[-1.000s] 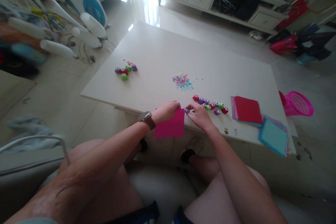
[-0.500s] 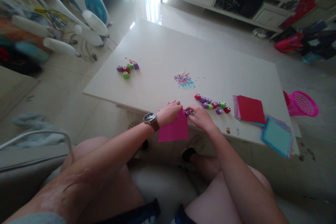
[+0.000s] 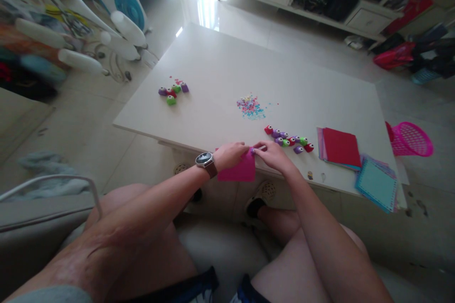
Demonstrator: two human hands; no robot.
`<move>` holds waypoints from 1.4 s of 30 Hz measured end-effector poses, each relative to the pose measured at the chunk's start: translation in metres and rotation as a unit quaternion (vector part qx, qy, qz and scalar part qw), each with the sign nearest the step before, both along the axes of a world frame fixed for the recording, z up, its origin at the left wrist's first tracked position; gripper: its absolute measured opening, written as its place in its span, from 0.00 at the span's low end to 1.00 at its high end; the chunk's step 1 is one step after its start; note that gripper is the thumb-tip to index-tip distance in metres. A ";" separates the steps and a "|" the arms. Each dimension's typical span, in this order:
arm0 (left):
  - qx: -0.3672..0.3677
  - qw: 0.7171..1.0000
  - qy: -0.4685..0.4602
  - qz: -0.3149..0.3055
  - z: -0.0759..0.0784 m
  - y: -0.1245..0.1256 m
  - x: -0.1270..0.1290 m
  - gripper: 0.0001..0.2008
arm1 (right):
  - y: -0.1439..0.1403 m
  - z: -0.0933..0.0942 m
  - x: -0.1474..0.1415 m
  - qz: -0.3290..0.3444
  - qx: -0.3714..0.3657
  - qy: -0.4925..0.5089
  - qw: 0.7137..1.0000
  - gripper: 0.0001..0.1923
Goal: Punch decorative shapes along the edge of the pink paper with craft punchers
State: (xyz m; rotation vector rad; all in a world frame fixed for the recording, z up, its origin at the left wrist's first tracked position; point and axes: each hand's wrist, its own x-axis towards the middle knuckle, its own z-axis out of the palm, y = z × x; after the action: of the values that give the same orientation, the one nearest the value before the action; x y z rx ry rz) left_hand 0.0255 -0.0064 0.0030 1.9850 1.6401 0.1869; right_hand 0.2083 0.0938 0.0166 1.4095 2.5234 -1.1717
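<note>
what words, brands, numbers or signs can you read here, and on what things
No text can be read.
Watch: dial too small to make out any numbers.
Held punch: partly hidden, too small to tell.
Pink sheet: no print on the part that shows.
Red sheet: no print visible.
Blue fan: too blurred to tell.

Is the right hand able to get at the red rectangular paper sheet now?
Probably yes: the red sheet lies uncovered, seemingly within reach. But the right hand appears to hold a small purple object at the bright pink paper, so may need freeing first.
</note>
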 end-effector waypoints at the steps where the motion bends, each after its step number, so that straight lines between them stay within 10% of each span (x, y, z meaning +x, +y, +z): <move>1: 0.000 1.000 -0.002 -0.002 0.000 0.000 0.000 0.13 | 0.000 -0.001 0.000 -0.003 -0.004 0.004 1.000 0.06; 36: -0.009 0.999 -0.043 0.020 -0.011 0.007 -0.004 0.05 | 0.003 -0.003 -0.008 -0.064 -0.001 0.006 0.998 0.02; 42: -0.077 0.992 -0.064 0.078 -0.004 0.015 -0.001 0.26 | 0.009 -0.003 -0.016 -0.078 0.009 -0.045 0.996 0.06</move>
State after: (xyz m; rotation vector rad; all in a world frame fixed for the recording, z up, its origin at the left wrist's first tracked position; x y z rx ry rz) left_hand 0.0245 0.0088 -0.0013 1.6962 1.6751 0.2330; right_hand 0.1923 0.1029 0.0138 1.6498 2.4081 -1.0821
